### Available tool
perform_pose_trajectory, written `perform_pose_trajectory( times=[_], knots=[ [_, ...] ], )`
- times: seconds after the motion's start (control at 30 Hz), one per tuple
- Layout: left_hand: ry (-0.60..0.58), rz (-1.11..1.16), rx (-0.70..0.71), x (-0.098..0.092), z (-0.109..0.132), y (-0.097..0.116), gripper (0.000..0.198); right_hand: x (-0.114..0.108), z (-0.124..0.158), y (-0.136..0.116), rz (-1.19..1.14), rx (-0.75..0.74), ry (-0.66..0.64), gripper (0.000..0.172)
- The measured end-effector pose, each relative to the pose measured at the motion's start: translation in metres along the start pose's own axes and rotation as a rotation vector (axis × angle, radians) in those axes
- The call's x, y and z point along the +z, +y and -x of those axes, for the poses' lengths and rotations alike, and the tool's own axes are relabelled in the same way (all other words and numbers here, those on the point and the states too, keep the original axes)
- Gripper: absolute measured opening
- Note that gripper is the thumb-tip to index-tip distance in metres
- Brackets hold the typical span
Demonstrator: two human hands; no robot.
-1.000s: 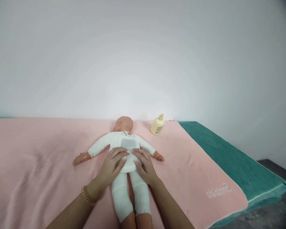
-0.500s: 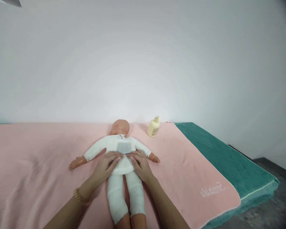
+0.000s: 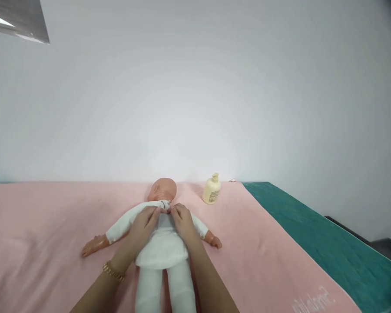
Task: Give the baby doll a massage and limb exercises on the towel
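Note:
A baby doll (image 3: 163, 252) with a white cloth body lies face down, its bald head (image 3: 165, 189) turned to the left and its arms spread. My left hand (image 3: 144, 222) rests on the left side of its upper back, fingers laid towards the middle. On the right side of the upper back, my right hand (image 3: 183, 221) mirrors it, the fingertips of both hands close together just below the neck. Neither hand holds anything. A greyish patch on the back shows between my hands, partly covered by them. Below the picture's edge the doll's feet are out of sight.
A pale yellow pump bottle (image 3: 211, 189) stands to the right of the doll's head. Under both lies a pink blanket (image 3: 254, 243) over a green cover (image 3: 299, 226). A white wall (image 3: 195, 95) rises directly behind.
Both hands have slid up the doll's back, from its middle to just below the neck. The view has tilted upward, so everything sits lower in the picture.

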State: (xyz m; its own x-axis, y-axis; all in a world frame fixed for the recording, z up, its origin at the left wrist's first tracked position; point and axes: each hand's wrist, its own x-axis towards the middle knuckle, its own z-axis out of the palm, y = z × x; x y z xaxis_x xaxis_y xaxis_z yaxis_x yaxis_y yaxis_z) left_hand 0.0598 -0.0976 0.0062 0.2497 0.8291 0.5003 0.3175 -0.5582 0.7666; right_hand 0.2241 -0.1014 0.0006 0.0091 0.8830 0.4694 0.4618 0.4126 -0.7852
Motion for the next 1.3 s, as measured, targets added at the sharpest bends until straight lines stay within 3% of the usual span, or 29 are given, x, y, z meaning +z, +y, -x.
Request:
perform_pose_trajectory(
  times=[0.13, 0.3, 0.47, 0.67, 0.97, 1.3],
  knots=[
    [-0.133, -0.076, 0.12, 0.001, 0.002, -0.01, 0.04, 0.001, 0.007, 0.005, 0.047, -0.019, -0.018, 0.046],
    [-0.214, -0.137, 0.147, 0.002, 0.001, -0.011, 0.034, -0.001, 0.008, 0.004, 0.061, 0.021, -0.059, 0.044],
    [-0.181, -0.163, 0.154, 0.006, 0.003, -0.012, 0.03, -0.001, 0.008, 0.009, -0.017, 0.023, -0.05, 0.048],
    [-0.028, -0.267, 0.219, 0.007, 0.005, -0.02, 0.03, -0.001, 0.01, 0.012, -0.103, -0.019, 0.035, 0.046],
    [-0.16, -0.367, 0.159, 0.005, 0.005, -0.019, 0.028, 0.0, 0.009, 0.014, -0.016, -0.022, -0.06, 0.05],
    [-0.151, -0.369, 0.195, 0.006, 0.004, -0.02, 0.027, -0.001, 0.01, 0.011, 0.004, -0.053, -0.052, 0.043]
  ],
)
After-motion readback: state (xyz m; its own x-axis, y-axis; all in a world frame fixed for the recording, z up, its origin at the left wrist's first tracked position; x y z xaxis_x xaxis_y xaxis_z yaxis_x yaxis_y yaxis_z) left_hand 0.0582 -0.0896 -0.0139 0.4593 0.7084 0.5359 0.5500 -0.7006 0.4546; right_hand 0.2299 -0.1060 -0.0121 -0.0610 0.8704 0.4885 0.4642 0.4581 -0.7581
